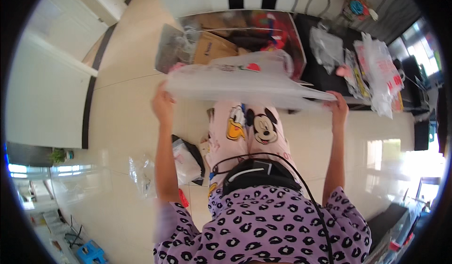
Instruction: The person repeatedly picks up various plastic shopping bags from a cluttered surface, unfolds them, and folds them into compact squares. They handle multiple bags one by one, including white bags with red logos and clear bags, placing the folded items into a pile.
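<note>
A translucent white plastic bag (pixel 226 82) with a red print and dark lettering is stretched sideways above my knees. My left hand (pixel 163 103) grips one end of it. At the other end, my right hand (pixel 337 105) pinches a pulled-out corner. Just beyond the bag is an open drawer (pixel 300 52), partly covered by it. Inside the drawer lie a brown paper bag (pixel 213 47), pale cords or handles (pixel 185 47) and some red and blue material (pixel 277 34).
A black cabinet top (pixel 303 27) to the right holds a crumpled clear bag (pixel 326 47), a white bag with red print (pixel 381 70) and artificial flowers (pixel 356 8). Clear plastic (pixel 141 172) and a black-and-white bag (pixel 189 161) lie on the tiled floor at left. A black cable (pixel 314 200) crosses my torso.
</note>
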`<state>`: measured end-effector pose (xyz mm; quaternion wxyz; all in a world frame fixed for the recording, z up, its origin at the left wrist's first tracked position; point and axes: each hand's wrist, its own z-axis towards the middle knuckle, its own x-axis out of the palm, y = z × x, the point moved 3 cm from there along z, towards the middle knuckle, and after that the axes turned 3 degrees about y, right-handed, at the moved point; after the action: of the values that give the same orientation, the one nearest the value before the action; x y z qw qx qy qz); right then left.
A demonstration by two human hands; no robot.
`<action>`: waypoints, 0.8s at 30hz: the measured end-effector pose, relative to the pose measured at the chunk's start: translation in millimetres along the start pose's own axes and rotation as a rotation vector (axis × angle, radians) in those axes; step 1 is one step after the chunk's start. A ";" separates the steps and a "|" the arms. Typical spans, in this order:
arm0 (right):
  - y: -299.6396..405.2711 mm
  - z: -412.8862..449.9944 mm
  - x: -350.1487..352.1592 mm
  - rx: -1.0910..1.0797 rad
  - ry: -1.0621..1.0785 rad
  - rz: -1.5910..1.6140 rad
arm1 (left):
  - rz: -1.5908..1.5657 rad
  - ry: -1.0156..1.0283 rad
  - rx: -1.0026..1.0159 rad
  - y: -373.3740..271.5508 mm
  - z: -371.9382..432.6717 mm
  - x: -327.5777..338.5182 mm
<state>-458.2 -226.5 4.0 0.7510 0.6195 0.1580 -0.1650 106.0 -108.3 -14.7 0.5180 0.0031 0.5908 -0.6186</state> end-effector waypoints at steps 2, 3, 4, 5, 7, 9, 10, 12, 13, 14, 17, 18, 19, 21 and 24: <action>-27.2 -6.8 -4.1 0.086 0.122 0.284 | -0.043 0.163 0.013 -6.6 -15.9 -1.6; -32.7 -11.5 -10.4 0.166 0.078 0.285 | -0.057 0.124 0.031 0.7 -19.6 -12.0; -42.7 -14.7 -13.6 0.152 0.154 0.224 | -0.086 0.095 0.050 6.6 -26.8 -13.9; -56.3 -18.3 -8.4 0.194 0.190 0.204 | -0.114 0.069 0.070 11.6 -34.8 -17.1; -77.0 -31.6 -7.8 0.269 0.333 0.116 | -0.258 0.127 -0.021 21.9 -56.0 -17.5; -94.6 -46.0 -17.2 0.328 0.548 -0.008 | -0.363 0.198 -0.085 28.4 -79.2 -25.6; -93.5 -53.9 -21.4 0.363 0.689 -0.017 | -0.393 0.244 -0.108 34.2 -93.6 -35.1; -80.0 -64.1 -26.8 0.425 0.970 -0.019 | -0.294 0.485 -0.260 66.8 -121.7 -53.4; -66.3 -66.2 -30.2 0.457 1.093 0.016 | -0.203 0.653 -0.291 60.0 -127.9 -59.5; -63.2 -60.1 -36.0 0.467 1.115 -0.061 | -0.102 0.813 -0.323 51.1 -131.6 -68.5; -52.1 -24.5 -42.0 0.390 1.087 -0.225 | -0.199 0.771 -0.256 84.6 -116.2 -86.8; -42.3 -7.0 -37.1 0.303 1.010 -0.231 | -0.161 0.683 -0.340 78.5 -100.3 -90.6; -20.2 10.5 -27.5 0.084 1.016 -0.253 | -0.092 0.612 -0.271 71.0 -81.2 -90.6; 30.3 38.5 -1.8 -0.112 1.068 -0.236 | -0.081 0.494 -0.140 51.2 -43.8 -76.3; 78.4 51.7 36.8 -0.136 1.223 -0.174 | -0.217 0.420 -0.033 26.1 -2.2 -24.2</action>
<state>-388.8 -265.3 66.1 0.5462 0.5376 0.6196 0.1697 132.7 -85.1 -19.4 0.3140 0.0597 0.6925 -0.6467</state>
